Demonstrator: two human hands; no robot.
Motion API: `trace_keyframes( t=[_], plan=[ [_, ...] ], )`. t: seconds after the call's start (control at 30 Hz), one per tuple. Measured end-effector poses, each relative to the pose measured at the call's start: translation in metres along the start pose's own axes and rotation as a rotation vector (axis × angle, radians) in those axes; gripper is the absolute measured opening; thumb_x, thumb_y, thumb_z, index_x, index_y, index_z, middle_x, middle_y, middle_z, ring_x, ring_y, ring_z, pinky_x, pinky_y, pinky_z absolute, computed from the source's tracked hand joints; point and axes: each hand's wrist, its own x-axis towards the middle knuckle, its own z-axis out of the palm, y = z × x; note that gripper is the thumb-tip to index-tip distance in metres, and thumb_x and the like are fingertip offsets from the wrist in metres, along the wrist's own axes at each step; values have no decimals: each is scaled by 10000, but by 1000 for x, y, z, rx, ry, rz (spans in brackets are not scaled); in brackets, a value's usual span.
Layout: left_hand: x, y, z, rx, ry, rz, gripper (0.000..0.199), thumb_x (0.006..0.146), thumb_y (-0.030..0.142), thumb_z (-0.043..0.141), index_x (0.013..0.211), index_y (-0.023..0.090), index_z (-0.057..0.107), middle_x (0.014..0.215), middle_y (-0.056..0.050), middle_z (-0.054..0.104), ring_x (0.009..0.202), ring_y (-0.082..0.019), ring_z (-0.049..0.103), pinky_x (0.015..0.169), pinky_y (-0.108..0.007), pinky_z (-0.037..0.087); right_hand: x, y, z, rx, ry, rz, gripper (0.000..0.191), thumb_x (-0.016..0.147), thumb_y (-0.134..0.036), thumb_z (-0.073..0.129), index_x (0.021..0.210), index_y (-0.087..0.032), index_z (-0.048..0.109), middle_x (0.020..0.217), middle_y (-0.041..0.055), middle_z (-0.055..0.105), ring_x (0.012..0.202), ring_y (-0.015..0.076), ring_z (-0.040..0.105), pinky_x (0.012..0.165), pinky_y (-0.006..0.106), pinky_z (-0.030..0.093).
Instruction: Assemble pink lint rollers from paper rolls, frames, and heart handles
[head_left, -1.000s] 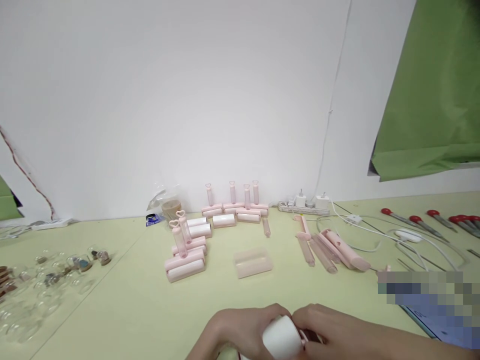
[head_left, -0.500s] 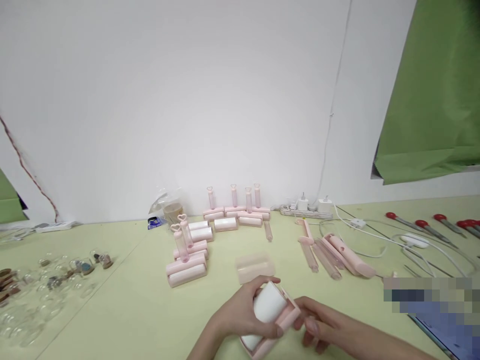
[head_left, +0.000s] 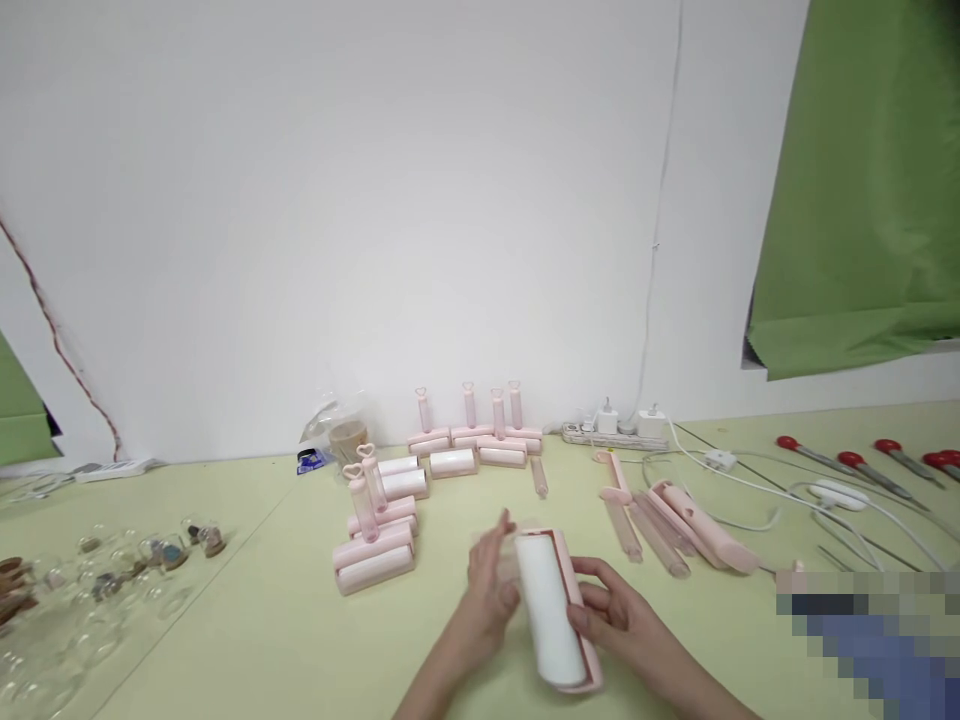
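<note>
My right hand point(head_left: 611, 610) grips a lint roller point(head_left: 551, 610) by its pink casing, thumb on the front edge. The white roll faces up and left, and the roller is tilted above the table. Just left of it, my left hand point(head_left: 489, 590) has its fingers closed around a clear plastic cover point(head_left: 510, 566). Motion blurs the cover and fingertips, and the roller hides part of the cover.
Pink lint rollers point(head_left: 375, 565), some with upright heart-topped handles point(head_left: 362, 505), stand left and along the wall. Loose pink handle parts point(head_left: 705, 525), cables, a power strip point(head_left: 615, 437) and red-handled tools point(head_left: 885, 475) lie right. Glass domes point(head_left: 105, 580) cover the far left.
My left hand has let go of the roller and moved to the clear cover that lay on the table. My right hand now holds the roller, turned more upright.
</note>
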Motion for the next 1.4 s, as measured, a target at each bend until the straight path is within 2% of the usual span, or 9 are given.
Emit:
trace_keyframes(
  t=[0.17,0.3,0.5,0.73,0.87,0.97,1.17,1.3,1.4],
  plan=[
    [11,-28,-21,65,92,-229,923,596,408,678,1316,192,142,1293,-114,313,1152,-239,353,958,-332,293,13,-28,-17,-455,145,-116,375,794,-485,457,1082,-254,523,1074,72,551,989,237,499,808,353,408],
    [3,-34,-11,28,-60,-183,874,585,331,696,1295,208,202,1201,-90,408,1057,-231,423,911,-340,346,23,-46,-20,-663,68,-274,331,837,-425,421,1113,-282,532,999,51,560,979,212,481,818,334,394],
    [-7,-27,-2,4,-177,-141,1067,538,282,734,1336,244,28,1289,-98,297,1160,-254,327,968,-369,284,22,-46,-14,-902,-78,-287,316,865,-396,372,1101,-294,555,922,52,551,912,206,490,765,330,411],
    [-5,-18,-2,-65,-188,-191,739,597,271,692,1224,229,303,1071,-52,446,965,-187,480,845,-297,386,21,-36,-17,-953,-81,-184,308,814,-435,450,1062,-292,563,1048,43,521,996,200,483,838,320,400],
    [-5,-15,-4,10,-209,-217,687,551,281,716,1156,233,394,1061,-40,473,984,-205,464,860,-309,366,61,-47,-48,-1031,193,-85,306,868,-360,361,1020,-189,564,970,67,586,911,191,530,806,326,413],
    [-6,-15,-6,71,-220,-218,677,525,305,721,1129,234,423,1073,-34,475,1007,-217,443,870,-317,356,101,-48,-66,-1111,251,26,191,826,-291,495,891,-139,591,924,60,597,894,197,540,816,400,402],
    [-8,-13,-5,145,-202,-180,597,528,312,704,1071,226,472,1072,-35,474,1019,-225,426,873,-320,348,152,-30,-50,-1091,358,217,275,844,-302,485,1079,-161,504,1093,63,533,912,186,546,766,394,455],
    [-8,-6,-5,159,-209,-187,587,528,316,700,1063,228,474,1070,-28,481,1021,-223,422,878,-322,342,150,-32,-45,-939,309,231,250,844,-295,487,1049,-155,519,1034,51,556,839,164,567,710,357,479],
    [-7,-3,-5,166,-211,-194,573,527,329,700,1047,224,484,1052,-22,490,1028,-225,412,874,-319,343,122,-40,-47,-791,234,134,231,859,-305,449,1010,-138,497,866,27,594,736,141,587,662,320,484]
  ],
)
